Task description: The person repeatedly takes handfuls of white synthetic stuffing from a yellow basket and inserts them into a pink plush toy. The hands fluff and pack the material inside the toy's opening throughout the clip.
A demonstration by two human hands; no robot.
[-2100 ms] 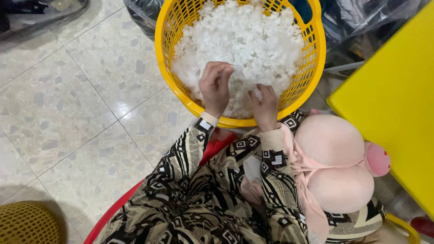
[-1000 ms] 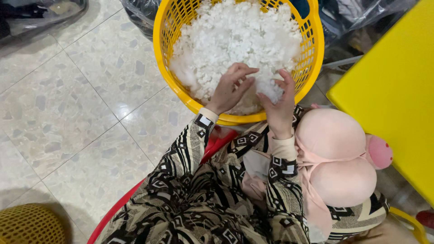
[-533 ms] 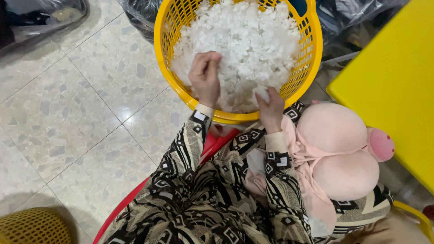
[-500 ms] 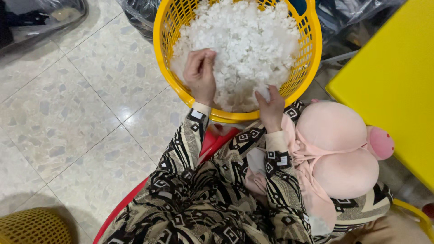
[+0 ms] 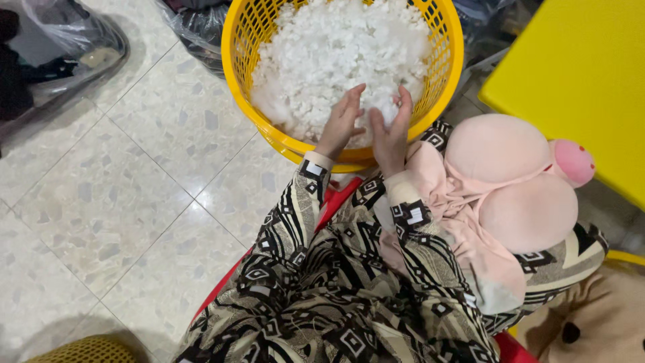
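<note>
A round yellow plastic basket (image 5: pixel 236 54) stands on the tiled floor, heaped with white fluffy stuffing (image 5: pixel 336 47). Both my hands reach into its near side. My left hand (image 5: pixel 341 122) lies on the stuffing with its fingers stretched out and a little apart. My right hand (image 5: pixel 390 128) is just beside it, palm turned inward, with a tuft of stuffing pressed between the two hands. A pink plush toy (image 5: pixel 510 181) with two rounded lobes and a darker pink knob rests on my lap by my right forearm.
A yellow table top (image 5: pixel 578 81) fills the upper right. Clear plastic bags with dark contents (image 5: pixel 47 54) lie at the upper left on the pale tiled floor (image 5: pixel 134 202). A red seat edge (image 5: pixel 222 296) shows under me; a woven yellow basket (image 5: pixel 87 351) sits at the bottom left.
My left hand has come down from the heap towards the basket's near rim, and both hands have drawn together over a tuft of stuffing. The plush toy stays on my lap.
</note>
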